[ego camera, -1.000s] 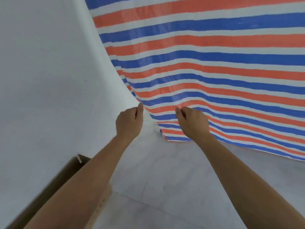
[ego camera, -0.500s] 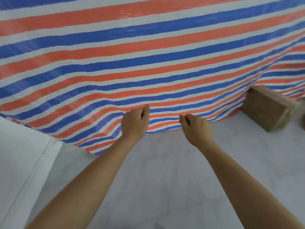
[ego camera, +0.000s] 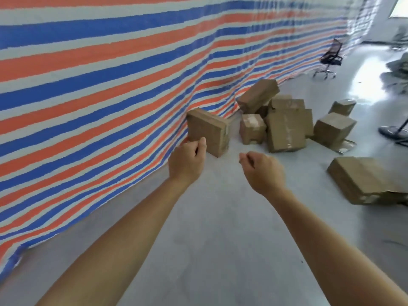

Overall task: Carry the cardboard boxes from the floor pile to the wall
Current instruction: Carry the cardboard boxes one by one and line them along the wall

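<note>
Two bare forearms reach forward over the pale grey floor [ego camera: 220, 239]. The left hand [ego camera: 187, 164] has its fingers curled in and thumb up, gripping nothing. The right hand [ego camera: 262, 171] has its fingers curled under and is also empty. To the right of the right hand, well apart, a flat brown cardboard box [ego camera: 362, 180] lies on the floor. Just beyond the left hand, a squarish brown cardboard box [ego camera: 207, 131] stands on edge against the orange, blue and white striped tarp [ego camera: 88, 85]. The thumb overlaps the box's lower corner in view, and I cannot tell if they touch. Farther ahead of the right hand, a jumbled pile of brown cardboard boxes [ego camera: 284, 127] sits beside the tarp, some tilted. At the far back is a black office chair [ego camera: 330, 57].
</note>
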Tool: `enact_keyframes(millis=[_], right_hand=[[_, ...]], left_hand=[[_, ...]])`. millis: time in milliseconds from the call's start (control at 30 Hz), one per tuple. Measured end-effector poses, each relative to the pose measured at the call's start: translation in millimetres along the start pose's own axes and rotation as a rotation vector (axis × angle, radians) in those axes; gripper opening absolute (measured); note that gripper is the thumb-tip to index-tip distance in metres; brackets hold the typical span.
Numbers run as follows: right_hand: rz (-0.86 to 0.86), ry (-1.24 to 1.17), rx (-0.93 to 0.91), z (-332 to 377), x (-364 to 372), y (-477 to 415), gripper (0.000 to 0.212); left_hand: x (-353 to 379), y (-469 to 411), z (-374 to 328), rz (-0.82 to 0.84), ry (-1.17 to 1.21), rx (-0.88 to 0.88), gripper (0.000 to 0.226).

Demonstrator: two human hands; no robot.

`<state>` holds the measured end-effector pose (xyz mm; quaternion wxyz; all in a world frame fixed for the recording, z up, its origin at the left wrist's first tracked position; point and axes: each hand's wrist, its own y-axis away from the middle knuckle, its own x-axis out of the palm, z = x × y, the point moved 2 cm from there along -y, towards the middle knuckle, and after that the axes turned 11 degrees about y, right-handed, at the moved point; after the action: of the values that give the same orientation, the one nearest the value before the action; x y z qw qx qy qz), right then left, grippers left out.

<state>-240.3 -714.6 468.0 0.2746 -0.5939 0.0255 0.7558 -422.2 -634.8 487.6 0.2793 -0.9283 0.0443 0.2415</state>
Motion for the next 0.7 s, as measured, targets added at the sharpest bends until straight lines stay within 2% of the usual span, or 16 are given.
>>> enact_keyframes(millis=[167,367,533,700], right_hand=[[-0.064,0.011,0.197,-169.2,-25.1,-43.2,0.046],[-0.091,0.024,0.251,-349.2,-47.9,-112.4,0.044],[-0.044,0.026,0.248,-439.2,-58.2,-174.2,0.044],[-0.020,0.020,0.241,-498.0,-48.6,-245.5,0.044]], left_hand=[[176.6,-40.5,-69.7,0.239,0.126,-0.026,0.054],[360.2,-62.1,-150.0,0.266,0.217,-0.039,0.055],[452.1,-98.1,-193.6,0.288,0.210,-0.078,0.055],[530.1,-148.6,-198.4,0.269,0.195,-0.105,0.056]])
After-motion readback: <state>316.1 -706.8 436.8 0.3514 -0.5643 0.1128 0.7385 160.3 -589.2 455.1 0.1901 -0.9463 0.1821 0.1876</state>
